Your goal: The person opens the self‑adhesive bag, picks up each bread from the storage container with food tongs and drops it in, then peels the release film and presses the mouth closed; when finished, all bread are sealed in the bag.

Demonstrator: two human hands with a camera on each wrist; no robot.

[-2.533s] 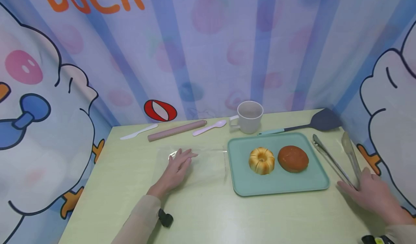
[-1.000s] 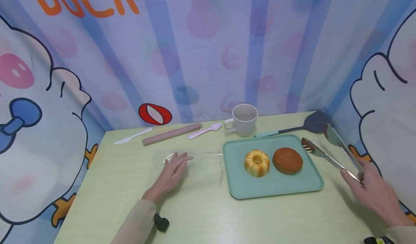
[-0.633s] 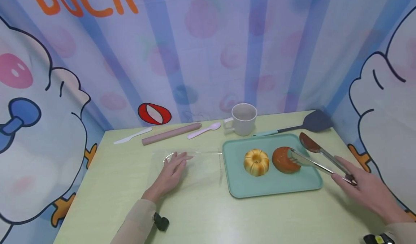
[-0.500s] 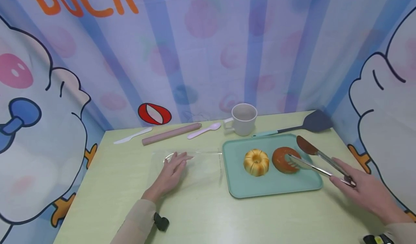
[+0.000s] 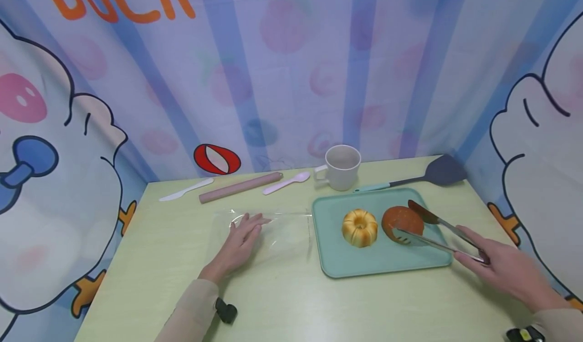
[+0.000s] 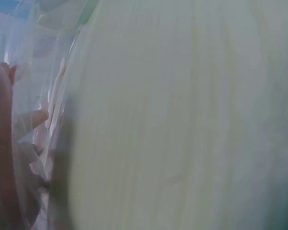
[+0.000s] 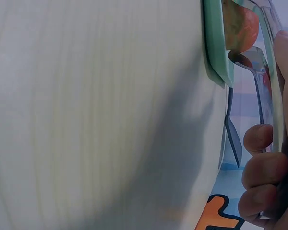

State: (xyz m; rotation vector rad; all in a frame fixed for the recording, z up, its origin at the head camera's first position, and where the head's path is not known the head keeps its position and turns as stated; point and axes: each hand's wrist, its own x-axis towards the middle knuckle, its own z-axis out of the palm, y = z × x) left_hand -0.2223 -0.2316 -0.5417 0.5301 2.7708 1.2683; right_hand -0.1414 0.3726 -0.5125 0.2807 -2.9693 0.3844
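Observation:
In the head view my right hand (image 5: 505,268) grips metal tongs (image 5: 423,213), fingers curled round the arms. Their two tips stand apart, one on each side of a round brown bun (image 5: 401,218) on a green tray (image 5: 330,253). The right wrist view also has the bun (image 7: 242,26) beside a tong tip. Left of the bun sits a golden fluted bread roll (image 5: 360,228) with a dimple on top. My left hand (image 5: 241,241), fingers extended, lies at a clear plastic bag (image 5: 289,236). Film overlaps those fingers in the left wrist view.
Along the table's back edge lie a white knife (image 5: 186,190), a mauve rod (image 5: 241,187) and a lilac spoon (image 5: 287,183). Behind the tray stand a white mug (image 5: 343,167) and a dark spatula (image 5: 444,171) with a teal handle. A cartoon-printed curtain (image 5: 291,79) rises behind.
My right hand has lifted the tongs off the right side of the table and brought them left over the tray. Their tips now straddle the bun. My left hand stays at the bag.

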